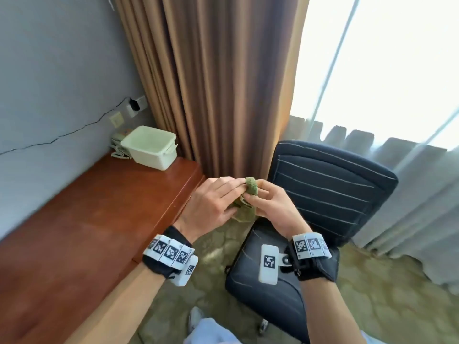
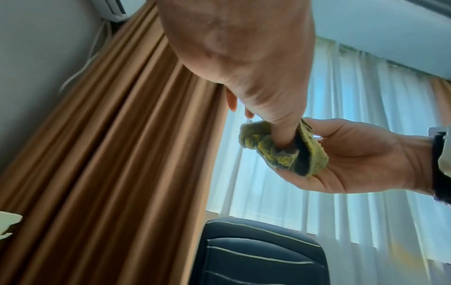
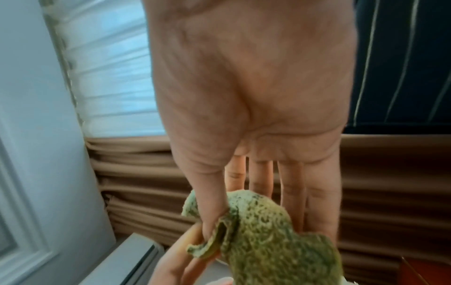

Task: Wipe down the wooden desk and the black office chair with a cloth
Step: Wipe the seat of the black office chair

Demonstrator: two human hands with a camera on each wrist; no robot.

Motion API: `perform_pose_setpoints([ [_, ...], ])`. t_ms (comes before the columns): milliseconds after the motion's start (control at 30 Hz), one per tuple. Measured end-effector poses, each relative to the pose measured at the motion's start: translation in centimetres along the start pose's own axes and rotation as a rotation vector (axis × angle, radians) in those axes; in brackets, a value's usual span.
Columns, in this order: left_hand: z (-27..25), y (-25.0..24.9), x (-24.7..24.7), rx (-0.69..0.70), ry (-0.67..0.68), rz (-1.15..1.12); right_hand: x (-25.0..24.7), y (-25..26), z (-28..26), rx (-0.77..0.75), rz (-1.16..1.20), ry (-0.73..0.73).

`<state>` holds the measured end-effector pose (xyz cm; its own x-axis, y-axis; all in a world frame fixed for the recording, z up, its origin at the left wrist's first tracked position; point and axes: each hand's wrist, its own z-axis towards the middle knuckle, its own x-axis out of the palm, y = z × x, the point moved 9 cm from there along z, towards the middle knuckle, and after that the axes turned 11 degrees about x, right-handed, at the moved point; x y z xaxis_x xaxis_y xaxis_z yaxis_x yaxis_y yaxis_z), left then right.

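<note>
A small green cloth (image 1: 246,202) is bunched between both hands, in the air above the gap between desk and chair. My left hand (image 1: 216,202) pinches its left side, with the thumb pushed into a fold (image 2: 285,138). My right hand (image 1: 270,203) holds the cloth's (image 3: 263,231) other side between thumb and fingers. The wooden desk (image 1: 82,232) runs along the left wall. The black office chair (image 1: 320,194) with pale stitched lines stands to the right, facing me, its seat (image 1: 248,276) partly under my right wrist.
A pale plastic tub (image 1: 151,147) sits at the desk's far end, with a corded phone (image 1: 119,145) behind it. Brown curtains (image 1: 211,83) hang behind, sheer white ones (image 1: 409,170) at the window to the right. Patterned carpet (image 1: 372,306) lies underfoot.
</note>
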<state>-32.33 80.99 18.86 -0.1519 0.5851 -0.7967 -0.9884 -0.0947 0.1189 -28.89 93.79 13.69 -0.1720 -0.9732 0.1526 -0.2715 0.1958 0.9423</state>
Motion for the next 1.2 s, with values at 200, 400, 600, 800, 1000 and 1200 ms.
perform_pose_setpoints([
  [200,6.0,-4.8,1.6,-0.002,-0.12,-0.084,-6.7,-0.7,-6.1,0.071,0.058,-0.042],
  [400,12.0,-7.4,3.7,0.025,-0.165,-0.215,-12.4,-0.3,-9.5,-0.026,0.301,-0.117],
  [600,16.5,-12.8,10.1,0.153,-0.01,-0.341,-19.5,-6.0,-14.1,-0.104,0.563,-0.377],
  [800,15.5,-12.2,16.5,-0.013,0.133,-0.417,-27.6,-10.0,-17.3,-0.08,0.638,-0.704],
  [1000,13.2,-7.5,24.0,-0.247,0.274,-0.361,-31.8,-12.2,-12.2,0.083,0.551,-0.607],
  [1200,9.6,-3.6,29.9,-0.585,0.338,-0.322,-36.1,-12.3,-3.8,0.206,0.409,-0.442],
])
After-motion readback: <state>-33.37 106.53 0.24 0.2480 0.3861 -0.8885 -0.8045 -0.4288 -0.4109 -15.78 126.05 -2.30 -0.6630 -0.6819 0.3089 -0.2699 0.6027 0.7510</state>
